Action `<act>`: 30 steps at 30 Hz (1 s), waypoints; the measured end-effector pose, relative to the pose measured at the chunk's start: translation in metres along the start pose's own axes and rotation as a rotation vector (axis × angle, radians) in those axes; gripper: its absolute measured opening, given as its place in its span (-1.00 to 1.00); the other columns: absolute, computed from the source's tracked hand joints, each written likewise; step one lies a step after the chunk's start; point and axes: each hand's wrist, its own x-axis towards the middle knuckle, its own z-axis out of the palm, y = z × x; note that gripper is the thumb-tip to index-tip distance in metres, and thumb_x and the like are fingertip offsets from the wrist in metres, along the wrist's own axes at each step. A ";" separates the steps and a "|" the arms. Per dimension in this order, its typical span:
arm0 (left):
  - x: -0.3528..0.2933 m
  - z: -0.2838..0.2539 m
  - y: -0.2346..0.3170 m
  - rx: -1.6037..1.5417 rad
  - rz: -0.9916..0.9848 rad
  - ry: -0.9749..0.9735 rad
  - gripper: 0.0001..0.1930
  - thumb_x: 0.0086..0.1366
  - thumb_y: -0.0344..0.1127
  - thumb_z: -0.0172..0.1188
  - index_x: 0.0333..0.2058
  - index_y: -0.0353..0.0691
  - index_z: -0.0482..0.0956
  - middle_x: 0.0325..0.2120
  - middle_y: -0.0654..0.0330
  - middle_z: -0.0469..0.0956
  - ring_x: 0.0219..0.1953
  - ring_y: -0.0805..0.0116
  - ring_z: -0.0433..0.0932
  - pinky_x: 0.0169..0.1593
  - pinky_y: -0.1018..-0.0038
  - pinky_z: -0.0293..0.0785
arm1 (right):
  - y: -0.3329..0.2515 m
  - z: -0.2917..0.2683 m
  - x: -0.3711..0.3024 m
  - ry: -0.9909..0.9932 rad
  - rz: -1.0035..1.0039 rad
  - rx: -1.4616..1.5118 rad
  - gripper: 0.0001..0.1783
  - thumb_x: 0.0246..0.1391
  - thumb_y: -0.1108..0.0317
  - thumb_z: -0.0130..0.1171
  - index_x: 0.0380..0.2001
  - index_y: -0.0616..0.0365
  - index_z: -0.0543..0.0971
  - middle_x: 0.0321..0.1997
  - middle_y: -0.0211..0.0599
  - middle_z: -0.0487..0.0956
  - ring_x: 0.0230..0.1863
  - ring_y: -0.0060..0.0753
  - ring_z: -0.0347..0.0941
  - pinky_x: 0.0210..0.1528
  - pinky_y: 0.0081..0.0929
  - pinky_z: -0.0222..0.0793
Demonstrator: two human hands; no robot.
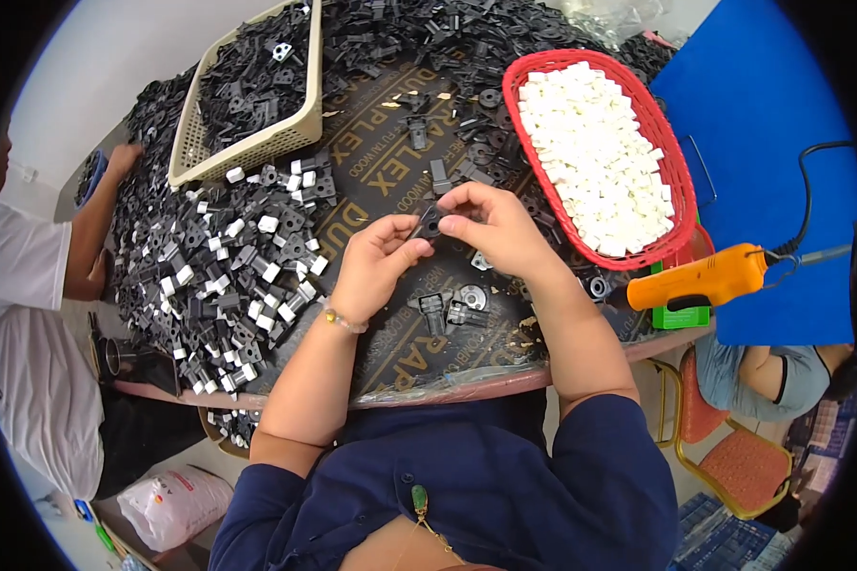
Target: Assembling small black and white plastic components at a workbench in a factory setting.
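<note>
A round dark table [390, 181] fills the view, heaped with small black plastic parts — a thick spread of them with white blocks fitted lies on the left [229, 276]. Dead centre, both hands meet over a bare patch of table. The left hand [376, 262] is curled, thumb and forefinger pinched on a small black part [429, 225]; the right hand [490, 226] closes on the same part from the other side, fingertips bent over it. The part sits raised off the table, between the two thumbs. Just below the hands, a few black pieces [452, 309] lie loose. To the right, a red basket [671, 171] full of white blocks; beside it, an orange glue gun [700, 279]. Top left, a beige basket [257, 143] of black parts — and another person's arm [100, 214] reaches in at the far left edge.
</note>
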 end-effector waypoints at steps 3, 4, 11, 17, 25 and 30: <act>-0.002 0.003 0.004 0.215 0.037 0.032 -0.76 0.36 -0.45 0.21 -0.03 -0.38 0.52 -0.30 0.22 0.66 -0.29 0.53 0.63 -0.20 0.64 0.50 | 0.003 0.004 -0.001 -0.007 -0.077 0.014 -0.71 0.08 0.43 0.33 -0.13 0.30 0.58 -0.20 -0.40 0.62 -0.14 -0.61 0.51 -0.08 -0.57 0.44; -0.002 0.005 0.006 0.268 0.056 0.066 -0.75 0.35 -0.44 0.22 -0.03 -0.38 0.53 -0.35 0.23 0.66 -0.31 0.55 0.63 -0.23 0.66 0.47 | 0.000 0.001 -0.003 0.002 -0.076 0.012 -0.71 0.08 0.43 0.33 -0.13 0.30 0.58 -0.20 -0.40 0.62 -0.14 -0.61 0.51 -0.08 -0.57 0.44; 0.001 0.008 0.011 -0.314 -0.063 0.106 -0.91 0.32 -0.48 0.20 -0.20 -0.27 0.57 -0.28 0.22 0.66 -0.25 0.45 0.62 -0.19 0.55 0.47 | -0.017 -0.060 -0.007 0.637 -0.246 -0.595 -0.72 0.02 0.39 0.37 -0.20 0.26 0.60 -0.26 -0.16 0.64 -0.25 -0.27 0.59 -0.16 -0.39 0.48; 0.010 -0.005 -0.004 -0.576 -0.035 0.043 -0.71 0.25 -0.54 0.23 -0.06 -0.18 0.48 -0.28 0.29 0.60 -0.25 0.44 0.54 -0.13 0.47 0.45 | 0.009 -0.095 -0.012 0.580 0.141 -1.000 -0.74 0.02 0.47 0.28 -0.18 0.23 0.59 -0.13 0.05 0.61 -0.04 0.07 0.52 0.02 -0.20 0.44; 0.006 0.000 0.002 -0.540 0.016 0.164 -0.55 0.25 -0.52 0.26 0.08 -0.11 0.37 -0.20 0.24 0.58 -0.20 0.38 0.56 -0.14 0.46 0.46 | 0.000 0.000 -0.003 0.233 -0.143 0.206 -0.70 0.09 0.59 0.20 -0.06 0.31 0.55 -0.18 -0.34 0.58 -0.23 -0.57 0.53 -0.12 -0.60 0.46; 0.006 0.002 -0.001 -0.446 0.093 0.207 -0.52 0.22 -0.55 0.30 0.08 -0.12 0.36 -0.20 0.25 0.56 -0.21 0.43 0.53 -0.16 0.48 0.43 | 0.008 0.040 0.000 0.074 -0.020 0.572 -0.71 0.09 0.57 0.29 -0.10 0.33 0.53 -0.19 -0.25 0.59 -0.23 -0.51 0.56 -0.13 -0.56 0.52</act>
